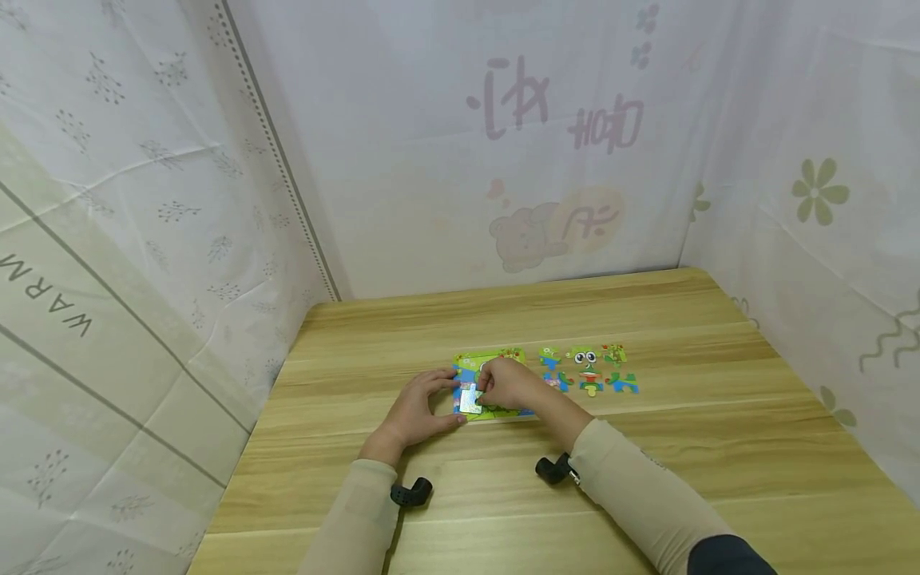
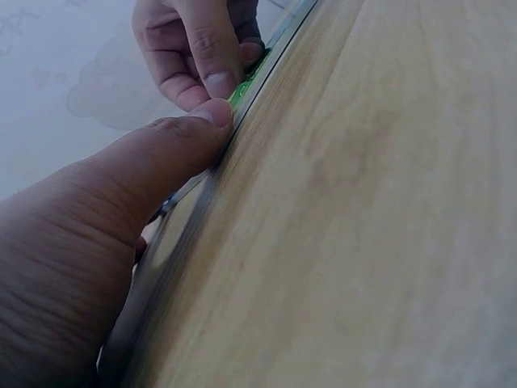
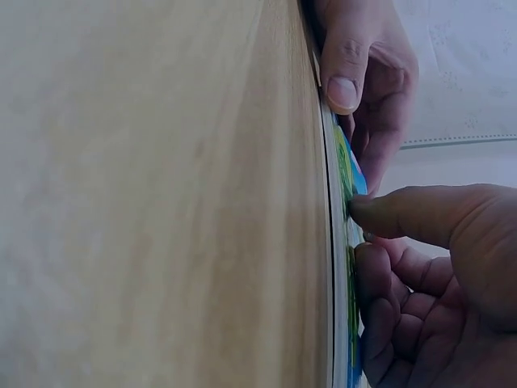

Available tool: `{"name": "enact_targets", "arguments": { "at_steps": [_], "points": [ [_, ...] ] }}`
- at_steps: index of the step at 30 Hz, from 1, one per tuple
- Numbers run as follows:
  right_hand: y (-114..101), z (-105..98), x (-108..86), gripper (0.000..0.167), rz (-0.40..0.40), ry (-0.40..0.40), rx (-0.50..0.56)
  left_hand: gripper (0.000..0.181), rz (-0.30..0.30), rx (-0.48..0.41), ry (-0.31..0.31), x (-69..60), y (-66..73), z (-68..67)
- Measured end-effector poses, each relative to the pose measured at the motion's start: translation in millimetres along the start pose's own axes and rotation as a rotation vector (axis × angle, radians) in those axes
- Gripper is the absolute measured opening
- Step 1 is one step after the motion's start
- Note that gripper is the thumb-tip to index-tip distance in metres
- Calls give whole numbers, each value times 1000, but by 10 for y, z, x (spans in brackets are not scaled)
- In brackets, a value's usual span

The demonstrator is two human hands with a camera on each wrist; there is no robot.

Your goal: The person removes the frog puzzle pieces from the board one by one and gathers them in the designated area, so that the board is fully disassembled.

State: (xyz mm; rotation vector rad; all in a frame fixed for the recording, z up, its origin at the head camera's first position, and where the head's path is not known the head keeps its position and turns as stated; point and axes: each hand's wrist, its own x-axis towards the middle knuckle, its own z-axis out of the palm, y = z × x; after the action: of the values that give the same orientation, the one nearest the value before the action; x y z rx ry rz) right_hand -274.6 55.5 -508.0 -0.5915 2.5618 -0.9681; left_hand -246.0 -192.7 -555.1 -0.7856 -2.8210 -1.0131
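Note:
A colourful jigsaw puzzle board (image 1: 489, 354) lies flat on the wooden table in front of me. My left hand (image 1: 417, 411) is at its left side, fingers spread along the left edge and thumb at the near left corner. Over the board, my right hand (image 1: 509, 383) has its fingers curled in and pinches a shiny, pale-looking puzzle piece (image 1: 470, 401) at the board's lower left. Glare hides that piece's picture. The right wrist view shows the thumb (image 3: 396, 212) and index fingertip low at the board's surface. Much of the board is hidden under the right hand.
Several loose puzzle pieces lie right of the board, among them one with cartoon eyes (image 1: 585, 357), a blue and green one (image 1: 622, 382) and a small one (image 1: 549, 357). Patterned cloth (image 1: 431, 160) hangs behind the table (image 1: 460, 511) and along both sides.

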Motion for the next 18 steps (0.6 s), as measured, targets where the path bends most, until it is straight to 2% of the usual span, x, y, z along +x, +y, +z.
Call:
{"name": "enact_targets", "arguments": {
  "at_steps": [10,18],
  "points": [
    [31,29,35,12,0,50,-73,66,39,-1,33,8,-6,11],
    [27,-2,-8,10,4,40,4,67,36,-1,23,12,-10,7]
  ]
}}
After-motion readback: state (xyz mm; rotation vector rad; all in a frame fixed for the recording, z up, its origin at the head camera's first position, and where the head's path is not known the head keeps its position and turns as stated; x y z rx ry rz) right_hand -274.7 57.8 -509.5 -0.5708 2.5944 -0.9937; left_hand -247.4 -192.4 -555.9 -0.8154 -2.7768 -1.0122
